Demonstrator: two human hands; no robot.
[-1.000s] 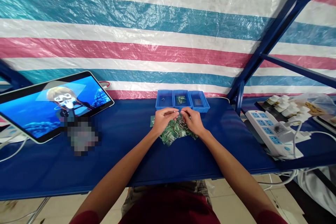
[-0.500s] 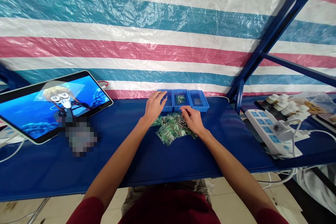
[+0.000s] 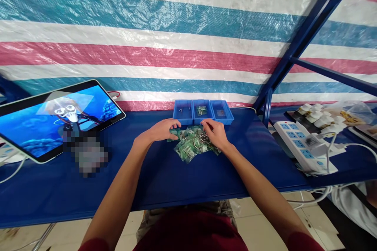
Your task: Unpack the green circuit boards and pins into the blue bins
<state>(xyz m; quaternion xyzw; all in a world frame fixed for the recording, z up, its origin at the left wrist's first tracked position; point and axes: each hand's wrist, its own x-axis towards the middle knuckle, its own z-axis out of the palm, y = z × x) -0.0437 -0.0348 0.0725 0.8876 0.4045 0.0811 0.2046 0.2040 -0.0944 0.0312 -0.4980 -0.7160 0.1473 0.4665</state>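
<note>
A pile of small clear packets with green and metallic pieces [image 3: 190, 145] lies on the blue table. Behind it stand three blue trays side by side: the left tray [image 3: 183, 117] holds a few small metal pieces, the middle tray [image 3: 202, 117] some green packets, the right tray [image 3: 223, 118] small items too tiny to name. My left hand [image 3: 165, 130] is at the pile's left edge, fingers curved and apart, nothing seen in it. My right hand [image 3: 216, 132] is over the pile's right side, thumb and fingertips pinched together; what they hold is too small to make out.
A tablet-like screen [image 3: 67, 115] leans at the left, with a blurred patch before it. On the right are a white power strip [image 3: 303, 147] with cables, several white-capped bottles [image 3: 315, 116] and a plastic bag [image 3: 349, 113]. A blue metal frame slants up behind.
My left hand has moved back and left from over the left tray to the pile's left edge, uncovering the tray. My right hand has stayed nearly in place.
</note>
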